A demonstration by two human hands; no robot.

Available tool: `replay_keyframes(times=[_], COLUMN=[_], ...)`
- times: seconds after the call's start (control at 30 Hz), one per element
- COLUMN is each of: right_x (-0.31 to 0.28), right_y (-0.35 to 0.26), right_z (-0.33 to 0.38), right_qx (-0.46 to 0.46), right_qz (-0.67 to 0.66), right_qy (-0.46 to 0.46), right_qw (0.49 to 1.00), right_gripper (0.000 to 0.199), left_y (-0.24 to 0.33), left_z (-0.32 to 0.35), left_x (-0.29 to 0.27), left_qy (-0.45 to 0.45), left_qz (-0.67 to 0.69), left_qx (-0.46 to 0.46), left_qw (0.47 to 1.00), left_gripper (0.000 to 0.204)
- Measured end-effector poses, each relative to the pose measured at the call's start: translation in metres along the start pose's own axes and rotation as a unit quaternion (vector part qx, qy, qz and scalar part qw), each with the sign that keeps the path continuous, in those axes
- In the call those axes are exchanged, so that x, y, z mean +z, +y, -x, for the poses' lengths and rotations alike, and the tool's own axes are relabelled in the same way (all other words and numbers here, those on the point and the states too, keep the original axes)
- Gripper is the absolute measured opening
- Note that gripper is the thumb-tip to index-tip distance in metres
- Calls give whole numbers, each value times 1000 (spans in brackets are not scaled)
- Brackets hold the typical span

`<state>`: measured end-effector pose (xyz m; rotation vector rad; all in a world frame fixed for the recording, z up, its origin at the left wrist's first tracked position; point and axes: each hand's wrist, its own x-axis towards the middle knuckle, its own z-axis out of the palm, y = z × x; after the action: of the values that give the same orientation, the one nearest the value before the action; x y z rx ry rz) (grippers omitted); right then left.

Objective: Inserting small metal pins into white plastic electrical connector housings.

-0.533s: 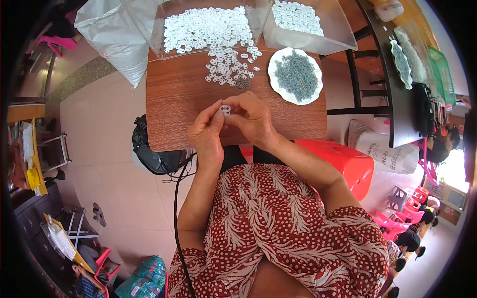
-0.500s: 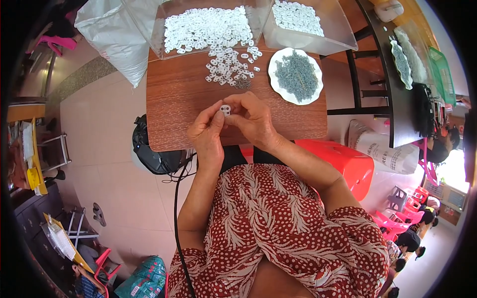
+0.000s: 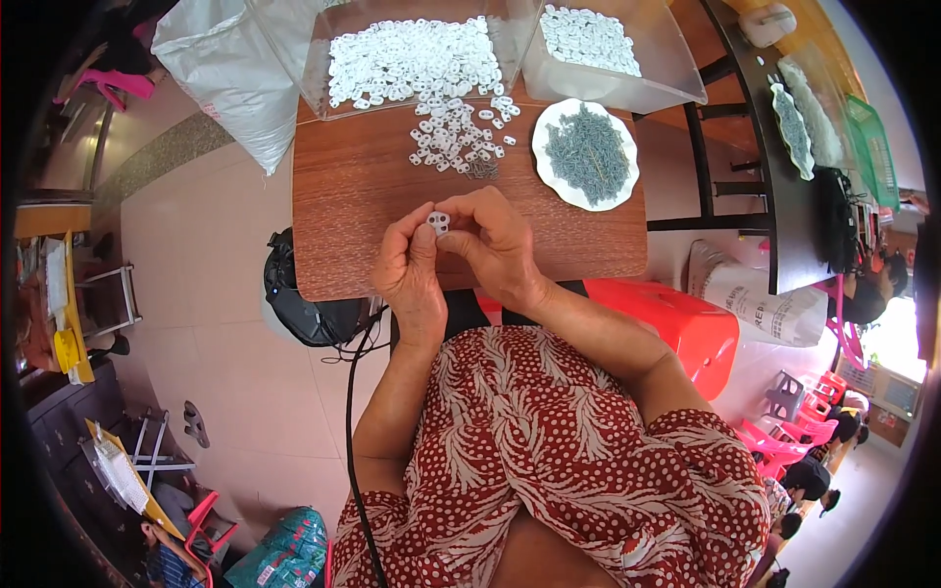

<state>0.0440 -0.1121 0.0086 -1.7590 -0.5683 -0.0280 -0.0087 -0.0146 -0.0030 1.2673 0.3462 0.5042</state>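
Above the near part of the table, my two hands meet at a small white plastic piece with dark holes [image 3: 439, 223]. My left hand [image 3: 408, 267] is closed, pinching it with thumb and forefinger. My right hand [image 3: 500, 245] is closed as well, its thumb and fingertips at the piece's right side. Whether a screw or pin is between the fingertips is too small to tell. Beyond the hands lies a loose heap of similar white pieces [image 3: 453, 135], with a few thin dark pins [image 3: 481, 171] at its near edge.
A clear bin [image 3: 316, 96] of white pieces stands at the table's far edge, beside a second bin [image 3: 667, 96]. A scalloped white plate [image 3: 545, 176] holds thin grey screw-like pins [image 3: 588, 152]. A red stool [image 3: 676, 328] is right of my lap; a black cable [image 3: 350, 421] hangs left.
Both hands have shifted very slightly left with the white piece, which has turned a little between the fingertips. The bins, heap and plate stay as they were.
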Motion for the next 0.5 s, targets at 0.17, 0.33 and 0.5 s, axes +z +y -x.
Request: replay_keyframes(times=[0.17, 0.33, 0.5], right_x=[0, 3, 8], right_y=[-4, -1, -7], right_z=[-5, -4, -2], right_qx=[-96, -96, 15], right_qz=[52, 70, -38], right_qy=[18, 18, 25], right_qw=[994, 993, 999], right_gripper=[27, 25, 24], left_y=[7, 5, 5], left_z=[1, -1, -2], left_x=[5, 1, -2], left_qy=[3, -1, -3], left_qz=[-41, 3, 38], left_qx=[57, 6, -7], left_qw=[998, 1000, 999], left_gripper=[19, 22, 23])
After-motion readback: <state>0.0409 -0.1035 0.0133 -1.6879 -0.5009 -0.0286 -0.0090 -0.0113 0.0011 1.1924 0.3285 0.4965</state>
